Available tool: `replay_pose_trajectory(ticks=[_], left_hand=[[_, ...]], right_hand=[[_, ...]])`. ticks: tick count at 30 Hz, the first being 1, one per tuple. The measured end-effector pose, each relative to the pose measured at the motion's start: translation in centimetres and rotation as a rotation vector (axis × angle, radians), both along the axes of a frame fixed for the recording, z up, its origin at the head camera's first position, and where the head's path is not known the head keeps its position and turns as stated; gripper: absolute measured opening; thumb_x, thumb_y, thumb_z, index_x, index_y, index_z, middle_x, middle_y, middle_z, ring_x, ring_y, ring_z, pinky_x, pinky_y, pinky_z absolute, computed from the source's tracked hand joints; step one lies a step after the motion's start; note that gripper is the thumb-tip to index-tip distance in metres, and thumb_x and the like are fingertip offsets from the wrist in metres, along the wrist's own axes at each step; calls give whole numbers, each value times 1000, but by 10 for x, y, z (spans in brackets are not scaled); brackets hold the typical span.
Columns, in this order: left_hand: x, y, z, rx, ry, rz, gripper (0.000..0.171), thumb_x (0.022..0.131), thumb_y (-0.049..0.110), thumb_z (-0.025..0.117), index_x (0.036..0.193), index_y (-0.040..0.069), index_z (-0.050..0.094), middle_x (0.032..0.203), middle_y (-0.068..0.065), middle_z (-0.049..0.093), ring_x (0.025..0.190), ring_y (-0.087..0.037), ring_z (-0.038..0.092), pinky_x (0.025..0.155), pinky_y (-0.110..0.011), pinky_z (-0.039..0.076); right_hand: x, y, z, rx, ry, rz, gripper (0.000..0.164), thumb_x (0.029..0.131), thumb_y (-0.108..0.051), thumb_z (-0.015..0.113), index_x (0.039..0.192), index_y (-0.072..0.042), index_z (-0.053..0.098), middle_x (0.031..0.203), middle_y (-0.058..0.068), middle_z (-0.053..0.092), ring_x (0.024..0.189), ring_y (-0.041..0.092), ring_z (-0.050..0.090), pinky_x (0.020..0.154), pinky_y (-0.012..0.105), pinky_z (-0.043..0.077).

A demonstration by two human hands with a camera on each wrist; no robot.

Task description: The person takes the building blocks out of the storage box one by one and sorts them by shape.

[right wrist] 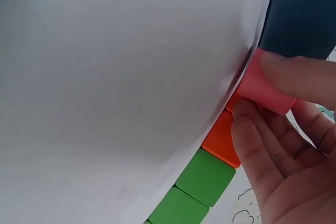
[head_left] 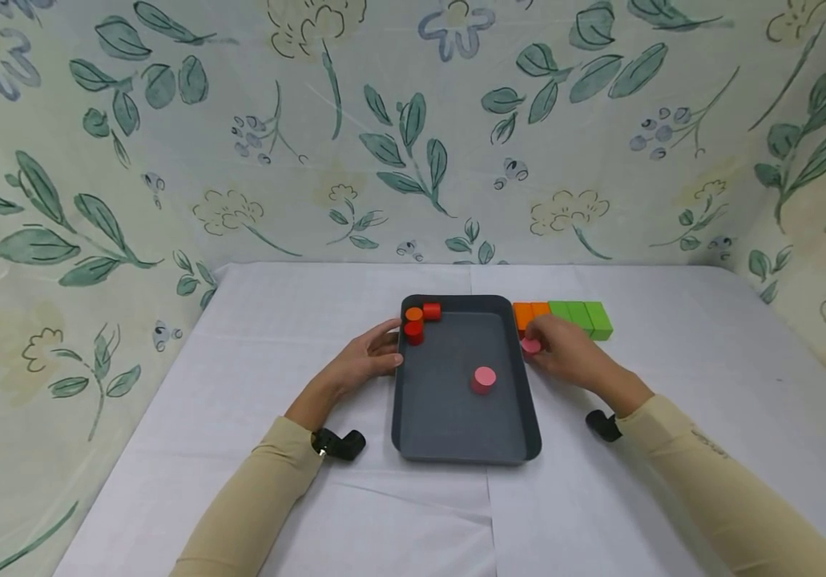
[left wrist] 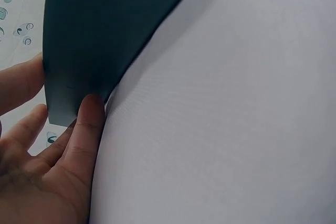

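Observation:
A dark grey tray lies on the white-covered table. My left hand touches the outside of its left wall with fingers fairly straight; in the left wrist view, fingertips rest against that wall. My right hand pinches a pink cylinder between thumb and fingers, just outside the tray's right rim. It is beside the orange blocks, which the hand partly covers. Another pink cylinder stands inside the tray, right of its middle.
At the tray's far left corner are an orange cylinder and red cylinders. Several green blocks continue the orange row to the right. Behind the table hangs a floral cloth. A black wrist camera sits at the left cuff.

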State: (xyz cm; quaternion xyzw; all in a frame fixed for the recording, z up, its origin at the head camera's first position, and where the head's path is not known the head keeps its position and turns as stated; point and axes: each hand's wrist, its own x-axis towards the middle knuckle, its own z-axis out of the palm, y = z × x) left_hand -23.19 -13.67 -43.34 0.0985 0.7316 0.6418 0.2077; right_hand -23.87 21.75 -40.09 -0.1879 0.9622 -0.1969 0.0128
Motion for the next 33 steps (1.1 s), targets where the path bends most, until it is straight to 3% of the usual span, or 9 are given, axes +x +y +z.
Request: replay_pose_trajectory(ticks=[7,18,27,33], left_hand=[[1,0,0,-3,-4,2,72,95,6,61,157,20,29,161,-17,32,145,-35,40,112,-47,46],[4,0,2,3,-16,10,72,95,4,61,157,21,29,161,-17,32,145,-34,40,112,-47,46],[3,-2,1,-13,-14,6,72,95,6,61,157,22,29,161,-16,31,145,-34,40,112,-47,45],[2,-2,0,-9,-11,3,72,95,6,61,157,22,29,161,-17,31,145,-34,40,112,-46,46]], right_hand=[[0,0,1,4,-1,-7,18,83,4,71,98,-2,63,96,12,64,87,24,56,82,42,56],[5,2,0,-6,69,19,13,83,3,71,95,-1,69,96,13,66,85,24,58,80,42,57],[7,2,1,21,38,25,17,85,1,70,101,-2,69,104,14,66,95,28,63,86,46,58],[14,4,12,39,62,25,20,86,-6,72,106,-6,68,109,13,65,103,31,62,91,51,57]])
